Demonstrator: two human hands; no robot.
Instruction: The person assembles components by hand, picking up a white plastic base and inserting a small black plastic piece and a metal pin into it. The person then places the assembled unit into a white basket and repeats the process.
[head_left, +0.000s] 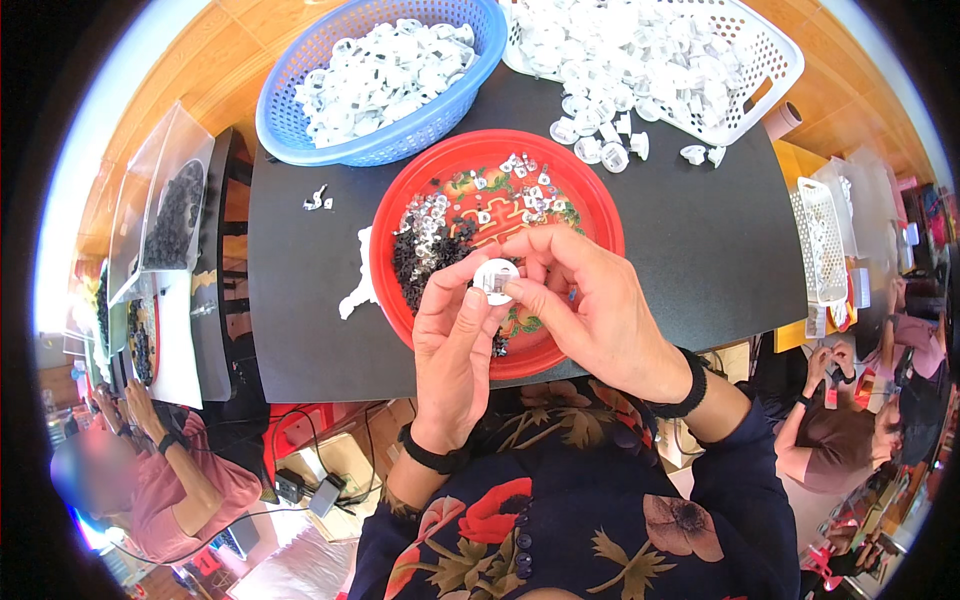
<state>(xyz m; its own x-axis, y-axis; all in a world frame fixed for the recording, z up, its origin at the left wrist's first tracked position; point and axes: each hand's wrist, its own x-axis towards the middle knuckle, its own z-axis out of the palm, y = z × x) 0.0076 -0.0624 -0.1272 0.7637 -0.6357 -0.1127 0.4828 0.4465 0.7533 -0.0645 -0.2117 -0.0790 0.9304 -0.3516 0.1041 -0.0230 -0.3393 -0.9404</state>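
While pinched by left hand [452,360] and right hand [605,305] over round red patterned tray [603,200], toward near edge of flat black counter [720,235], treat small round white plastic part [495,281] as probably light, stiff, slippery; grip by rim.

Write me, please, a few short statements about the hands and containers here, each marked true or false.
1. The left hand and right hand hold one white part: true.
2. Black bits lie in the red tray: true.
3. The red tray is square: false; the red tray is round.
4. Loose white parts lie outside the white basket: true.
5. The blue basket stands right of the white basket: false; the blue basket stands left.
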